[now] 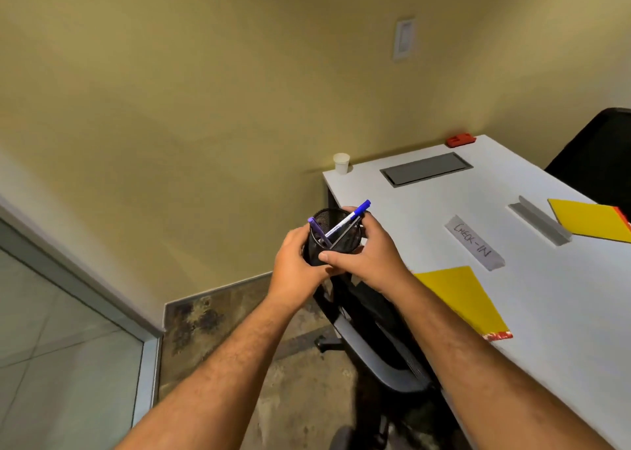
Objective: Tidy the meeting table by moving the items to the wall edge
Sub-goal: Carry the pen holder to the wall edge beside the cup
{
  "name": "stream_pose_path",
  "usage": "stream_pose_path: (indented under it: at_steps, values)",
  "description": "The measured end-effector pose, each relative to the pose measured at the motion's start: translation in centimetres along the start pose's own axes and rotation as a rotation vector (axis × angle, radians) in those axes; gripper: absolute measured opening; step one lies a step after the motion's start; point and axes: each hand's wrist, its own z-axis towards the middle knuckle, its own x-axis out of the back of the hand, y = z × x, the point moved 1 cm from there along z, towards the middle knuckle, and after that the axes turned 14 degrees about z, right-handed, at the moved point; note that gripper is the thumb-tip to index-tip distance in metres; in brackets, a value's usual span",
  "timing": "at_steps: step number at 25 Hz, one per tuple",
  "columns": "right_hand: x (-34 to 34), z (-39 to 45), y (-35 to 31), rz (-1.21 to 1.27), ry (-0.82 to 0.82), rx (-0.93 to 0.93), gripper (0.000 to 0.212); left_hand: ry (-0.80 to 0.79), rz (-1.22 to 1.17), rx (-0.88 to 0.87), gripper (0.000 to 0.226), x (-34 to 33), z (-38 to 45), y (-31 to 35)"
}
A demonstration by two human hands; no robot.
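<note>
The mesh pen cup (333,236) was gripped by both the left hand (297,261) and right hand (370,255) off the table's (444,210) corner; two yellow folders (461,296) and the check-in sign (474,243) remained unmoved

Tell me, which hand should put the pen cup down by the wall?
Probably the right hand. Both hands grip the black mesh pen cup, but the right one is on the table's side; the left hand is out over the floor.
</note>
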Motion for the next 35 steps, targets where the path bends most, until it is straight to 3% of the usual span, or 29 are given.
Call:
stream_pose_path:
  at_steps: [7, 12, 20, 25, 28, 35]
  values:
    - [-3.4, 14.1, 1.2, -0.104, 0.025, -0.018, 0.107, -0.091, 0.037, -0.009, 0.075, 2.6, 14.0, -5.8]
    - [-4.9, 21.1, 3.3, -0.187, 0.168, -0.007, 0.104, -0.155, -0.014, -0.008, 0.077, 0.8, 21.8, -9.6]
    - [-9.2, 33.5, 8.4, -0.253, 0.499, -0.190, 0.091, -0.478, 0.024, -0.015, 0.084, -1.2, 37.1, -21.2]
    - [-11.8, 38.9, 9.6, -0.245, 0.650, -0.275, 0.093, -0.673, 0.085, -0.083, 0.064, 0.8, 44.6, -25.5]
    - [-12.4, 40.3, 10.4, -0.245, 0.728, -0.286, 0.092, -0.654, 0.064, -0.097, 0.051, 0.5, 47.4, -26.0]
    - [-9.1, 43.8, 11.8, -0.315, 0.920, -0.354, 0.092, -0.783, -0.001, -0.030, 0.025, -2.0, 52.1, -24.4]
